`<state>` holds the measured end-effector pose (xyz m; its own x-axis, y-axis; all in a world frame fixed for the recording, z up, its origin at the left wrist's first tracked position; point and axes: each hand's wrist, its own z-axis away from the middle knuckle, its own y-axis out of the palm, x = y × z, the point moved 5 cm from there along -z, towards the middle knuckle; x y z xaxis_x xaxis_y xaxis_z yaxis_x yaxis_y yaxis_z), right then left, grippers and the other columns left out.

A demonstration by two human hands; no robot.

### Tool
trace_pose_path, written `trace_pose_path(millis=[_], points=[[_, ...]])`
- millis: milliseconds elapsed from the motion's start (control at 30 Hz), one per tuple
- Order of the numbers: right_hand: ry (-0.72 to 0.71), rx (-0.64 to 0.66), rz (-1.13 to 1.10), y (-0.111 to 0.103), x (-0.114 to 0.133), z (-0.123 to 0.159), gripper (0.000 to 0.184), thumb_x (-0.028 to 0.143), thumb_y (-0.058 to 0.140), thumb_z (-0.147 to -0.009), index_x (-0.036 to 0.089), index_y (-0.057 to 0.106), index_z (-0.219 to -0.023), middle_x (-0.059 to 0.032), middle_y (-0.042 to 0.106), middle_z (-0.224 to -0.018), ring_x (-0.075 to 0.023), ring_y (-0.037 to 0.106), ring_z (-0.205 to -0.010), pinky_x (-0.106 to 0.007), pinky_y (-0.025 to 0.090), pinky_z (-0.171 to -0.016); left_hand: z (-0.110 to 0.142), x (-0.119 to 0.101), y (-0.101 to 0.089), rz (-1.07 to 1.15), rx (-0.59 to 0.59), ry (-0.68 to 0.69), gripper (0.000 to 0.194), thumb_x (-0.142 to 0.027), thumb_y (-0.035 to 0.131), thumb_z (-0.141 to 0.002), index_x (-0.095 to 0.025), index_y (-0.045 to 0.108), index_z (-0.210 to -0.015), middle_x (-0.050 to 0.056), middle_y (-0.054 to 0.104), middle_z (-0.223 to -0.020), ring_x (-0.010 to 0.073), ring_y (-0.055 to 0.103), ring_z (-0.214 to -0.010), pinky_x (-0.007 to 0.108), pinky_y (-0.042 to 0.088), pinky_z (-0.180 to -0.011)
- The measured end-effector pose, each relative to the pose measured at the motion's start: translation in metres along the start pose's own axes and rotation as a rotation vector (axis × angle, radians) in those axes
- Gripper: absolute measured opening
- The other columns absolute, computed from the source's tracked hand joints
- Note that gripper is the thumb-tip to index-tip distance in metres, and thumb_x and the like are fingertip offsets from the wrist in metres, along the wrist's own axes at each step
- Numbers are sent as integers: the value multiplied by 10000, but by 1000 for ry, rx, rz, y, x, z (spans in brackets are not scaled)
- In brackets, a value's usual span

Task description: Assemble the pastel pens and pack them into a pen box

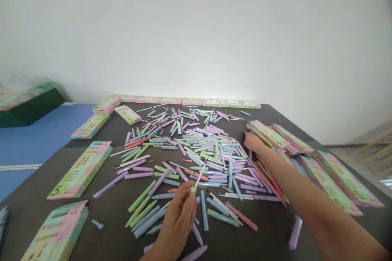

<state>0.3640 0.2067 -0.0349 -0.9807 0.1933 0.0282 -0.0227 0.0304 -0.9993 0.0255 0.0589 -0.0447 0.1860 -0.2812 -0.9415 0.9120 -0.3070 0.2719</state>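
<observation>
Printed boxes line the desk's left edge. Toward the front edge, the left hand is pinched on a slim white rod above loose pens. Near the right edge, the right hand lies beside flat packs; grip cannot be determined. Step, as judged: picking out pieces; next move calls for a firm pinch.

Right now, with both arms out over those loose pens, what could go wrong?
The slim white rod could slip from the left grip, since it is pinched only near its green part, and might then be hard to pick out among the loose pens. The right forearm, stretched out beside the printed boxes, might brush a box askew or shift nearby pens.
</observation>
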Motion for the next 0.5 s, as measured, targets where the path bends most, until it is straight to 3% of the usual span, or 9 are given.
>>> trace_pose_path(millis=[167, 500], points=[[73, 66, 89, 18, -13, -14, 337, 306, 573, -890, 115, 557, -1167, -118, 579, -1169, -218, 598, -1001, -410, 511, -840, 2, 0, 0, 10, -29, 5, 374, -510, 480, -865, -220, 469, -1100, -96, 332, -582, 39, 252, -405, 159, 195, -376], [118, 92, 76, 14, -13, -20, 321, 305, 571, -891, 126, 564, -1157, -109, 584, -1162, -215, 599, -999, -407, 511, -839, 0, 0, 1, 37, 30, 30, 370, -531, 478, -867, -223, 471, -1072, -101, 298, -576, 38, 234, -404, 157, 191, -370]])
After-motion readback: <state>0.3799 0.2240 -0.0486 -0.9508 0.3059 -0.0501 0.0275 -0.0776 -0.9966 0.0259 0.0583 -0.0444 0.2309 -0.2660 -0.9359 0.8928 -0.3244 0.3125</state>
